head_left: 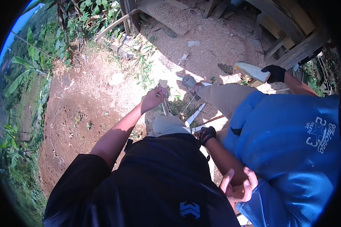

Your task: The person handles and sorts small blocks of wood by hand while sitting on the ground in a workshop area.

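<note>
My left hand (154,99) is out in front of me with its fingers curled. A narrow strip of pale wood (165,108) shows just below the fingers, and a small light piece (163,83) just above them. Whether the hand grips either one is unclear. Low on the right, my right hand (241,186) has its fingers bent and apart, with nothing visible in it, beside a co-worker's forearm. The co-worker, in a blue shirt, holds a pale wooden board (252,71) in one black-gloved hand (274,73). Their other gloved hand (207,135) is near my waist.
White strips (195,114) lie on the ground between us, near the co-worker's shoe (189,80). Sawdust and wood scraps cover the ground ahead. A wooden frame (291,41) stands at the far right. Plants and a dirt slope (68,125) lie to the left.
</note>
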The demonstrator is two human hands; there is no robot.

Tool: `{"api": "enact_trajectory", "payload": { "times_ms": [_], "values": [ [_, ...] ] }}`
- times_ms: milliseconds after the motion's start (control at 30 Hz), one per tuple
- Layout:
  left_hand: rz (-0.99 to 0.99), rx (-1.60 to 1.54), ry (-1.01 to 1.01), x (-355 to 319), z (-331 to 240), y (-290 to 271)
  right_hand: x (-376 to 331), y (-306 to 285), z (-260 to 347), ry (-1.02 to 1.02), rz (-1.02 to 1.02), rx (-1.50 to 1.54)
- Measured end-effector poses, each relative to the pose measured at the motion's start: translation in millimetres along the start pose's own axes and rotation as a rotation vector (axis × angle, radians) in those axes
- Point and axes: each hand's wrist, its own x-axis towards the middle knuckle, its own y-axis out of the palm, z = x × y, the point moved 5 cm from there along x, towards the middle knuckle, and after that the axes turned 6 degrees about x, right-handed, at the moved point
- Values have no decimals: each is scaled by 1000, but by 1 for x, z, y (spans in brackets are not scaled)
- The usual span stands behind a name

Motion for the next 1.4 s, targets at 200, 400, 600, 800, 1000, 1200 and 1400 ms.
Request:
{"api": "enact_trajectory", "payload": {
  "times_ms": [200, 400, 600, 800, 1000, 1200, 1400],
  "values": [
    [134, -72, -19, 124, -37, -32, 27, 83, -28, 641, -165, 308],
    [109, -216, -12, 117, -7, -100, 60, 245, -75, 1049, -37, 492],
    [-377, -255, -606, -88, 213, -275, 62, 481, -128, 1029, 431, 592],
    [-1003, -465, -1109, -312, 358, -398, 69, 740, -54, 758, 1101, 533],
    [-1085, -480, -1183, -280, 455, -495, -72, 936, 40, 628, 1614, 215],
    [-1015, -599, -872, -119, 529, -562, -137, 1169, 211, 16, 1753, 295],
    [-913, -906, -1130, -87, 670, -423, -295, 1395, 273, 3, 1661, 162]
  ]
}}
